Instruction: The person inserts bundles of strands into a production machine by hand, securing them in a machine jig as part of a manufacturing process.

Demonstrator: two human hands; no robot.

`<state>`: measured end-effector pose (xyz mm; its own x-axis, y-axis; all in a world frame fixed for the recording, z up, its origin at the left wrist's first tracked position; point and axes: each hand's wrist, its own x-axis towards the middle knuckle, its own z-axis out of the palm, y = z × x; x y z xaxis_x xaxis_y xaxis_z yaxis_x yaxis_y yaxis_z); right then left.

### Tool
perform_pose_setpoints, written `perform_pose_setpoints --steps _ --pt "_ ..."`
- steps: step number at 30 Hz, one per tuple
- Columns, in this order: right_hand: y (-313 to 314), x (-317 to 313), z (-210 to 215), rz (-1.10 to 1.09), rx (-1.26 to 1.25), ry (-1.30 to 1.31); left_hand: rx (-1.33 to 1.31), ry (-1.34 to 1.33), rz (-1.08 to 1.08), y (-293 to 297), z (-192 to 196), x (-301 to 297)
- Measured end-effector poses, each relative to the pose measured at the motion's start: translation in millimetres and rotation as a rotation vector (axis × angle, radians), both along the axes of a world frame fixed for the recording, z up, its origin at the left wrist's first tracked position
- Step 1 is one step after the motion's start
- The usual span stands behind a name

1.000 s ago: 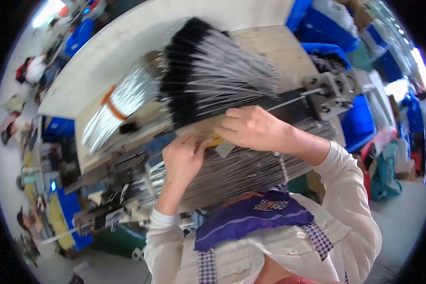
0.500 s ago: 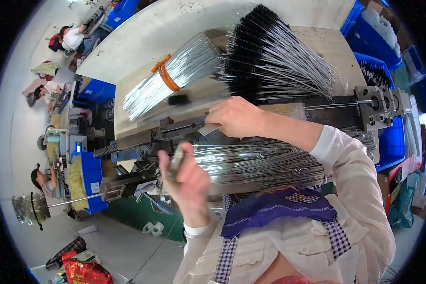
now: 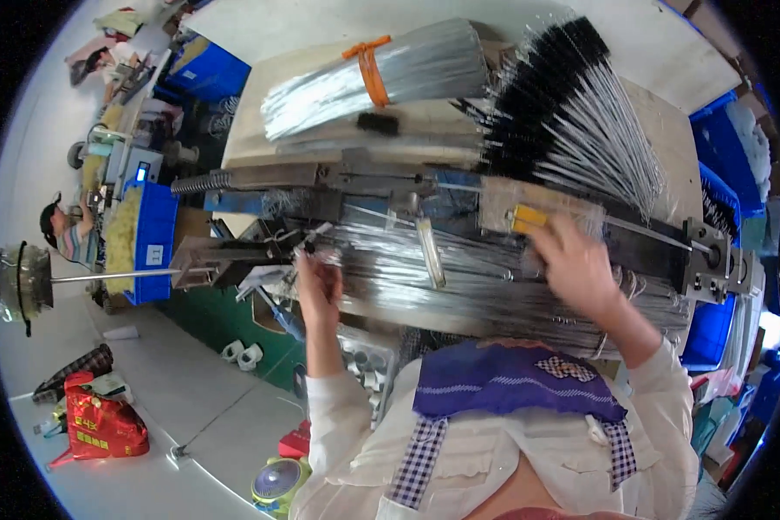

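My left hand (image 3: 320,290) is at the near edge of the bench, beside a dark metal fixture (image 3: 277,247). Its fingers are drawn together around something small and blurred. Over to the right, my right hand (image 3: 576,269) has its fingertips on a small yellow block (image 3: 529,218) at a pale wooden piece on the long metal rail (image 3: 373,179). A lever with a clear yellowish handle (image 3: 432,256) hangs from the rail between my hands. Below it lie many thin steel wires (image 3: 459,290). A wire (image 3: 646,232) runs right to a metal bearing block (image 3: 711,260).
Black-bristled wire brushes (image 3: 572,113) lie fanned out at the back right. A wire bundle (image 3: 399,74) tied with an orange band and a small black brush piece (image 3: 378,123) lie behind the rail. Blue bins (image 3: 154,251) flank the bench; a co-worker (image 3: 69,230) sits far left.
My right hand has moved right along the rail, from a flat metal piece to the yellow block. My left hand has lowered toward the fixture. The view has shifted, and the handled lever now shows.
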<state>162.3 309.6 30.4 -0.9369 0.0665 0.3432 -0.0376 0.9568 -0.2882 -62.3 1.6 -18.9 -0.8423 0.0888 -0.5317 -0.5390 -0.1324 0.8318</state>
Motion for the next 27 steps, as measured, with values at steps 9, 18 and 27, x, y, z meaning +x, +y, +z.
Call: perform_pose_setpoints --steps 9,18,27 --pt "45 16 -16 -0.238 -0.032 -0.222 0.059 0.248 0.070 -22 -48 -19" --pt "59 61 88 -0.654 -0.345 0.247 0.491 0.049 -1.280 192 101 120" --pt "83 37 73 -0.609 -0.420 0.315 0.395 -0.049 -0.886 229 34 119"
